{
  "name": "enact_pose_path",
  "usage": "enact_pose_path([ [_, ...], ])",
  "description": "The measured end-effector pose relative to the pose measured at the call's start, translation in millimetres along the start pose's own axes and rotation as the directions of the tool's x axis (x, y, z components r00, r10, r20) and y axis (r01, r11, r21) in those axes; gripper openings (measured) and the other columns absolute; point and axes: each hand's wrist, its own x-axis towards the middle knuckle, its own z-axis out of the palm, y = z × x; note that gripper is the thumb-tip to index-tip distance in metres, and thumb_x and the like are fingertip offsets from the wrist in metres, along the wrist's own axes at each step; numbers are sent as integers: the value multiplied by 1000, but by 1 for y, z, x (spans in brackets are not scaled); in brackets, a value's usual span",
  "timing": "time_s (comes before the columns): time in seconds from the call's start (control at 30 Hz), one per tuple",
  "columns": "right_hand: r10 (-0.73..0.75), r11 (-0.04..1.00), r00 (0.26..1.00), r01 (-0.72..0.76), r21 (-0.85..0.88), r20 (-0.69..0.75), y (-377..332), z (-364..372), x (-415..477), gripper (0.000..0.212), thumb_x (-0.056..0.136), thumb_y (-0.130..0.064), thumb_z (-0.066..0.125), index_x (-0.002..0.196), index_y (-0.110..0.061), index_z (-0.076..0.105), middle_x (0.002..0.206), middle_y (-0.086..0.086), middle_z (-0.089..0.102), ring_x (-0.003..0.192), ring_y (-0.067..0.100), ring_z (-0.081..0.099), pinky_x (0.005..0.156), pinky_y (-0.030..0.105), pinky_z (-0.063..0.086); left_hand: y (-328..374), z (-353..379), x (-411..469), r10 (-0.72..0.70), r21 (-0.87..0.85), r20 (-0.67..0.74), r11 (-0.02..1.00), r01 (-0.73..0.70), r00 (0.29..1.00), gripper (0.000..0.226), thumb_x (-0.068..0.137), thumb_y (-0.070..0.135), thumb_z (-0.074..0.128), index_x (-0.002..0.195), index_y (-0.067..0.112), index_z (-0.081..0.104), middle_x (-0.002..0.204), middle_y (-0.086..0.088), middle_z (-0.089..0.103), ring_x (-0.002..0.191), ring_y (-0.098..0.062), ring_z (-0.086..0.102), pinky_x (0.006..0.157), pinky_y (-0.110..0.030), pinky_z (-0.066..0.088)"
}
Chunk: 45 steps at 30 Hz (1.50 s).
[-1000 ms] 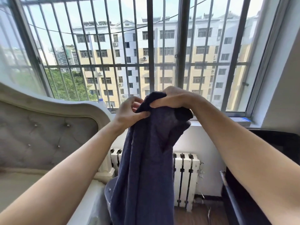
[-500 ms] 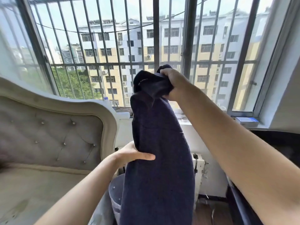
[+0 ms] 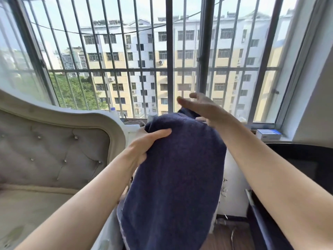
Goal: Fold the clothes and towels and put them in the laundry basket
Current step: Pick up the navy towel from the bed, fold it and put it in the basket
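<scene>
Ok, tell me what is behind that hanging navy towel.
Behind the navy towel a strip of white wall shows at its right edge. Whatever stands directly behind the cloth is covered, including any basket.

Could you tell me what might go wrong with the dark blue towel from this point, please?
1. Only the left hand grips the dark blue towel; the right hand is open above it, so the towel may slide off sideways.
2. The towel is held in the air, with no surface under it, so the fold could sag or come out uneven.
3. The laundry basket is not clearly in view, so placing may be awkward.
</scene>
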Motion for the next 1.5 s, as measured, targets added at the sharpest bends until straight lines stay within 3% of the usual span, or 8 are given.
enact_pose_path([
  [0.2,64,844,913,166,-511,403,12,19,-37,123,57,-58,82,150,-39,4,156,-5,27,138,19,36,113,41,35,10,6,15,-24,33,-38,999,25,999,34,61,23,86,90,19,70,94,-9,75,87,-23,71,75,-36,58],
  [0.33,-40,775,966,191,-603,255,21,39,-31,79,58,-46,81,126,-20,51,118,1,65,108,22,62,94,40,51,14,2,16,7,100,-39,995,-3,999,29,64,28,84,87,17,70,92,-7,73,86,-20,69,75,-33,57],
  [0.5,6,855,995,47,-516,100,28,46,-16,40,57,-42,78,86,-15,72,87,5,73,84,22,69,77,38,58,-7,-18,12,35,257,-175,966,12,984,72,62,50,79,119,14,55,119,-5,62,107,-23,62,93,-42,53],
  [0.63,119,978,993,-114,-172,16,36,37,-7,46,54,-38,81,91,-13,74,89,7,74,82,22,70,71,33,57,-40,-49,-1,-354,198,-289,887,418,889,102,61,73,65,139,14,37,132,-5,52,102,-26,60,66,-39,55],
  [0.73,144,987,987,-149,56,77,29,38,-4,44,64,-30,82,100,-8,71,91,7,73,81,21,71,66,27,54,-50,-58,-14,-580,0,-179,808,590,794,77,70,79,48,95,8,62,74,-15,71,63,-29,65,53,-35,54],
  [0.83,151,956,974,-188,225,171,20,40,-3,38,73,-28,77,105,-9,67,101,8,71,89,22,69,75,32,55,-64,-70,-11,-618,-166,-110,783,599,778,81,72,82,37,72,4,61,54,-16,69,75,-30,58,67,-36,45],
  [1.17,-37,514,887,-378,770,460,36,69,-4,20,92,-24,52,96,-8,62,77,7,73,67,18,71,69,28,59,-52,-64,4,-157,-589,-27,800,111,987,73,84,75,17,101,21,64,85,-4,77,74,-21,73,63,-30,55],
  [1.5,256,753,787,-527,394,561,87,81,12,92,54,-67,75,127,-16,53,121,12,66,112,32,62,107,50,42,-64,-65,19,-27,-652,-11,758,13,1000,58,90,65,34,80,20,70,74,-2,74,63,-16,72,55,-28,57],
])
